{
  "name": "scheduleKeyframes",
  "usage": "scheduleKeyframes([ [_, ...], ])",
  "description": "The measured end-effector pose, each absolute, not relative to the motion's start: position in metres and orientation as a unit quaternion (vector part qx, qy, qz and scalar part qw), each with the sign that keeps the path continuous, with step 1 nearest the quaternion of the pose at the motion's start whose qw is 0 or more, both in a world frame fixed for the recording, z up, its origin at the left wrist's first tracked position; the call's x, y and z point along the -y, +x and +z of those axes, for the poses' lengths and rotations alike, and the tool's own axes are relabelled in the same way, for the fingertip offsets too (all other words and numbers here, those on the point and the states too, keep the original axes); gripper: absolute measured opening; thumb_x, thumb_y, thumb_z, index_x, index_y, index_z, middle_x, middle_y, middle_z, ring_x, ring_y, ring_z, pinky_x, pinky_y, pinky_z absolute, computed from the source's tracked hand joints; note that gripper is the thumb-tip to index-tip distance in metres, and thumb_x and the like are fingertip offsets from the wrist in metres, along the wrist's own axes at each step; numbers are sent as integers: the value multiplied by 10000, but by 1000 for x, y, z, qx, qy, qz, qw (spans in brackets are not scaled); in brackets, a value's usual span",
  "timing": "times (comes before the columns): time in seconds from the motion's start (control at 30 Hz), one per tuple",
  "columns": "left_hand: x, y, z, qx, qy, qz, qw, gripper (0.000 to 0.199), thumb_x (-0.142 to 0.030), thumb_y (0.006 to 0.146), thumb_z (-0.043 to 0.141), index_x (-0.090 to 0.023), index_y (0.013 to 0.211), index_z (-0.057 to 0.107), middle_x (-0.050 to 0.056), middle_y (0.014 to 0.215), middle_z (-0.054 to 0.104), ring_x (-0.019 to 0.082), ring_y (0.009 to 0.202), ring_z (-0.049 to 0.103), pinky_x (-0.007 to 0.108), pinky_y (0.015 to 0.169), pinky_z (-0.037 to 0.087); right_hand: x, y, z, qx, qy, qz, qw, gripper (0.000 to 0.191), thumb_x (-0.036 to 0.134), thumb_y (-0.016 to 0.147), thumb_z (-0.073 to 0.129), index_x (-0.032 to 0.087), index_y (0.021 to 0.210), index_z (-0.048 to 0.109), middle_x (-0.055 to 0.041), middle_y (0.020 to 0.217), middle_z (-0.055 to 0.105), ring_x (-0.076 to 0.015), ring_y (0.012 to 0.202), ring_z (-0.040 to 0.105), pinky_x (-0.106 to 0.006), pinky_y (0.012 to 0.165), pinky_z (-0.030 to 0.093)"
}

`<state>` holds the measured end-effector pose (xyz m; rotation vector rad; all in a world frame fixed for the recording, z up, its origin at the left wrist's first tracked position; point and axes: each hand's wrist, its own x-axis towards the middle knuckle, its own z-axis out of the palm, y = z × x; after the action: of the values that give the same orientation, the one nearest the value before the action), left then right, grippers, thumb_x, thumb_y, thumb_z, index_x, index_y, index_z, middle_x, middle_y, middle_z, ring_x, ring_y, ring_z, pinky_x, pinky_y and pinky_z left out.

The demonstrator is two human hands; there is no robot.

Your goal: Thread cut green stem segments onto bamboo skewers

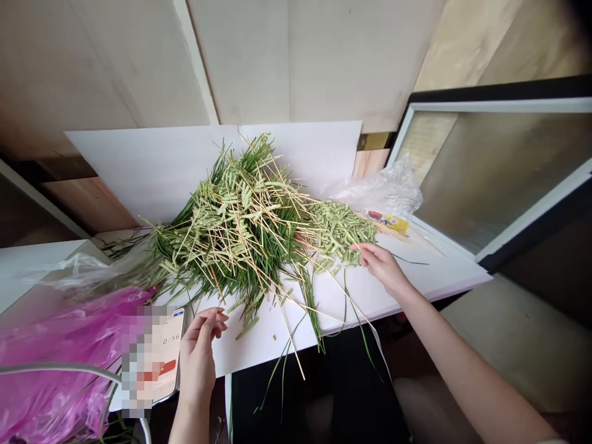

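Observation:
A large heap of long green stems [231, 246] lies on the white table, with thin wooden skewers [266, 231] and skewered green pieces strewn over it. Right of it spreads a pile of short cut green pieces [342, 228]. My right hand [382, 265] is at the near right edge of that pile, thumb and fingertips pinched together; whatever is between them is too small to make out. My left hand [203, 336] is near the front edge, beside the phone, its fingers curled with the thumb against them; anything held there is hidden.
A phone [166, 354] with a cable and a pink plastic bag [60, 364] lie at the left. Clear plastic [393, 188] and a yellow packet [393, 223] sit at the back right, near a framed glass panel [499, 179]. Stems overhang the table's front edge.

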<state>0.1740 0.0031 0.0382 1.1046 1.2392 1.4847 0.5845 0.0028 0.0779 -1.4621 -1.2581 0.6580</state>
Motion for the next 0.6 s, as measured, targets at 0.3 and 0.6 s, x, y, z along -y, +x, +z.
scheduleKeyframes([
  [0.3,5,169,48,-475,410,633,453,413,-554,736,776,-158,843,729,36,757,662,136,642,497,238,568,383,-107,534,185,620,-589,64,514,314,341,1042,437,150,1175,648,19,736,595,-140,624,556,-273,628,452],
  [0.6,8,153,49,-470,407,680,389,539,-678,588,817,-164,737,745,22,606,609,137,538,470,253,497,390,-191,406,259,722,-625,17,298,253,323,999,639,150,1183,645,-77,1145,675,-202,944,684,-388,819,594],
])
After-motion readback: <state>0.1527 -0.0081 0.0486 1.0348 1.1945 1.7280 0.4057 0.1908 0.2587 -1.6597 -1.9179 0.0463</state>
